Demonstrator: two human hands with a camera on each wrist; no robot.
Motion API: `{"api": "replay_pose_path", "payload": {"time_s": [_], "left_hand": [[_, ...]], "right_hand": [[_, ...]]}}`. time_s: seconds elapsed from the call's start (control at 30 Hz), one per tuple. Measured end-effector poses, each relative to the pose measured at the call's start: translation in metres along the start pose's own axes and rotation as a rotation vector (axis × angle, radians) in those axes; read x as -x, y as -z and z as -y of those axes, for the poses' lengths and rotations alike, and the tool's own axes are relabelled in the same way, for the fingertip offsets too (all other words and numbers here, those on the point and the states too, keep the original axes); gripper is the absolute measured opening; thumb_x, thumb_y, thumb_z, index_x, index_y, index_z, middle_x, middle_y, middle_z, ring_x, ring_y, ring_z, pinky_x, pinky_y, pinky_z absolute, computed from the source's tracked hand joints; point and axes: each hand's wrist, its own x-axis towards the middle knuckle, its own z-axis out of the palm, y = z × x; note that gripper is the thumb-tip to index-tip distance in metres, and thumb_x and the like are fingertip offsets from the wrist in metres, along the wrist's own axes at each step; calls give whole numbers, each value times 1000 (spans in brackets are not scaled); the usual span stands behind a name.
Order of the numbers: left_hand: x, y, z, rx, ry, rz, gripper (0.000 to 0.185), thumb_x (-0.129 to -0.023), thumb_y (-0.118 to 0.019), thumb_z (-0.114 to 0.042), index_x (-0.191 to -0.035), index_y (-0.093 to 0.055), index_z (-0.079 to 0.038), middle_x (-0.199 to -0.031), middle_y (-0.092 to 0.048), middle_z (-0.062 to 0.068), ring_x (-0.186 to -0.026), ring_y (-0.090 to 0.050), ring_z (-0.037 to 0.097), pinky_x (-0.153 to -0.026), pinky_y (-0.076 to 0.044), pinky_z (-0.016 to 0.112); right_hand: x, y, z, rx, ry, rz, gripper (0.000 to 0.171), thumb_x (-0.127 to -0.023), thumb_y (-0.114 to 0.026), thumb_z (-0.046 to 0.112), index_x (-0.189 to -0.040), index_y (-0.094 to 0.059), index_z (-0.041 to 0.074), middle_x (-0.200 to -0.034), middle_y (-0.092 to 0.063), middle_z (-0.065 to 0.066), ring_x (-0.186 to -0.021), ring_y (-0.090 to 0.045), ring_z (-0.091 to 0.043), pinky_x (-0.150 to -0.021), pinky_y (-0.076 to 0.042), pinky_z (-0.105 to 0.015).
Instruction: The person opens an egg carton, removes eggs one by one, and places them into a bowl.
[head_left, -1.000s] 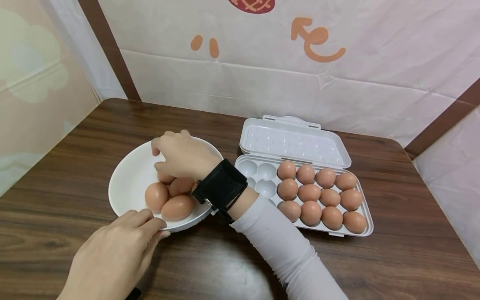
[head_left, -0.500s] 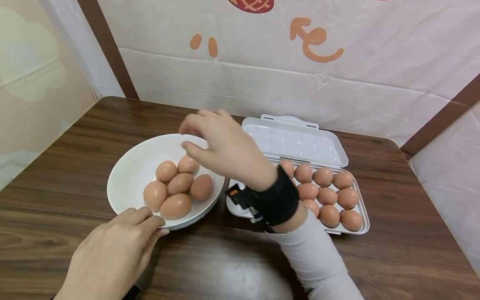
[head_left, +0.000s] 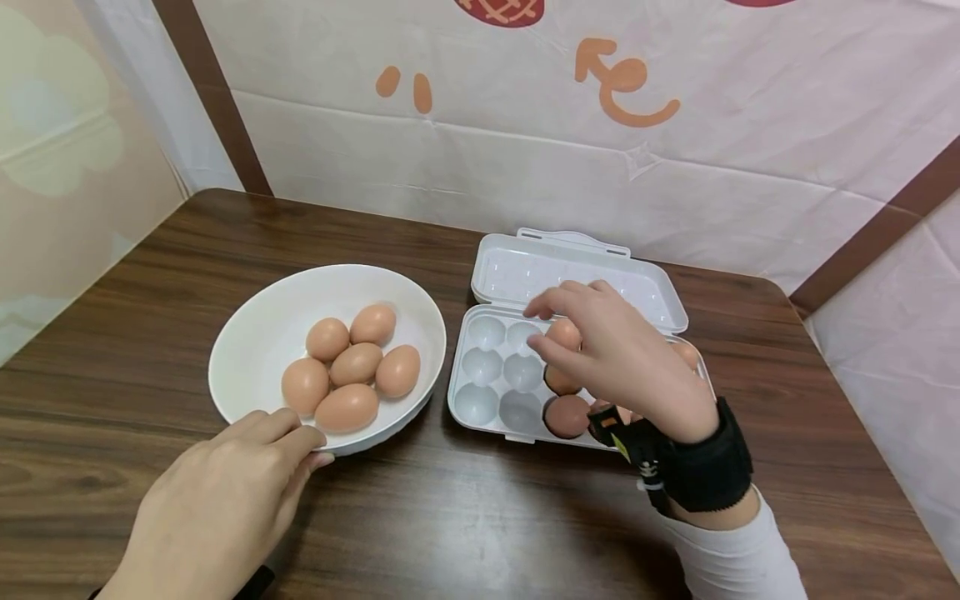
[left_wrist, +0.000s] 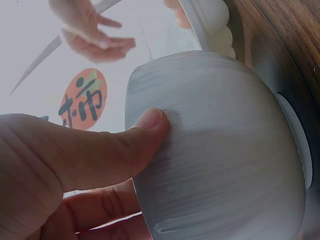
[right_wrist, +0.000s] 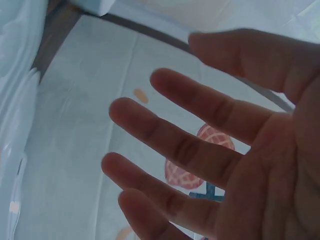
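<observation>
Eggs [head_left: 356,363]: six lie loosely together in the white bowl [head_left: 251,350], which is the landmark for all positions below. More sit in the egg tray [head_left: 482,367], just right of the bowl; its lid [head_left: 506,273] is folded back on the far side.

Hand state. I read the left hand [head_left: 225,492] as steadying the bowl at its near-left rim: the thumb presses the outer wall, with the other fingers over the edge. The right hand [head_left: 622,354] is right of the bowl, over the tray, with fingers spread, thumb well apart, and nothing in its grasp.

Step in hand. The tray's two columns nearest the bowl are bare, so I judge this to be the approach for one more egg to carry bowlward. The next move would call for lowering the right hand, pinching one egg gently at its sides, and lifting straight up. Brushing neighbouring eggs is the likely fault.

Visibility limits. The right hand and wrist strap [head_left: 708,462] cover much of the tray's side away from the bowl; I cannot count the eggs there, nor confirm fingertip contact. My right wrist feed shows no egg. On the left wrist feed, the bowl's outer wall hides its contents.
</observation>
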Motion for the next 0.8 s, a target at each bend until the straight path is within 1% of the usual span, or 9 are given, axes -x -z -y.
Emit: {"api": "replay_pose_path", "payload": {"time_s": [0.07, 0.13, 0.3, 0.33, 0.4, 0.6, 0.7, 0.77, 0.8], "left_hand": [[-1, 1, 0, -3, 3, 9, 17, -83, -75, -29, -77, -61, -22, -76, -58, -7, -72, -61, 17, -51, -41, 34], [-1, 1, -1, -6, 4, 13, 17, -82, -76, -29, -77, -61, -22, -75, -57, -7, -71, -60, 17, -51, -41, 34], [-2, 1, -1, -13, 2, 16, 19, -78, -79, -29, -76, -61, -22, -73, -54, -8, -68, -58, 15, -50, -39, 33], [-3, 2, -2, -14, 2, 20, 22, -70, -83, -21, -76, -61, -22, -73, -54, -8, -68, -57, 15, -50, -39, 33], [-3, 1, -2, -15, 6, 20, 23, -69, -84, -20, -77, -61, -22, -73, -54, -8, -68, -57, 16, -50, -39, 32], [-3, 2, -2, -17, 9, 19, 24, -68, -83, -19, -77, -61, -22, -74, -57, -6, -68, -57, 16, -50, -39, 33], [-3, 2, -2, -18, 2, 21, 23, -69, -83, -19, -77, -61, -21, -73, -55, -7, -67, -57, 16, -50, -38, 32], [-3, 2, -2, -18, -4, 20, 22, -69, -82, -19, -77, -61, -21, -73, -54, -8, -68, -57, 16, -50, -38, 32], [-3, 2, -2, -18, -7, 18, 21, -69, -81, -19, -77, -62, -21, -73, -54, -8, -68, -58, 16, -50, -39, 32]], "right_hand": [[7, 0, -6, 24, -14, 19, 22, -96, -59, 24, -115, -67, 18, -110, -67, 4, -107, -54, -24, -94, -44, -40], [13, -2, -10, 47, -21, 35, 19, -96, -58, 22, -113, -67, 20, -107, -66, 7, -105, -55, -21, -89, -45, -38], [22, -10, -15, 56, 69, 55, 12, -93, -64, 17, -105, -64, 19, -101, -63, 8, -95, -58, -14, -82, -47, -31], [23, -13, -16, 55, 92, 66, 13, -92, -66, 16, -105, -64, 17, -98, -63, 7, -91, -58, -12, -82, -48, -29], [26, -18, -18, 66, 103, 103, 11, -90, -70, 18, -98, -61, 19, -88, -59, 7, -78, -56, -9, -73, -48, -25], [30, -28, -20, 112, 17, 179, 20, -89, -68, 20, -77, -51, 23, -75, -47, 4, -59, -42, -6, -56, -39, -22], [32, -32, -18, 227, -40, 175, 19, -85, -55, 12, -73, -43, 22, -67, -38, 6, -51, -34, -8, -48, -28, -25], [34, -34, -15, 361, -64, 179, 16, -79, -48, 9, -73, -37, 20, -64, -29, 6, -46, -24, -9, -48, -19, -24], [35, -34, -14, 561, -63, 235, 14, -78, -43, 10, -71, -34, 18, -65, -27, 5, -49, -22, -9, -52, -19, -24]]}}
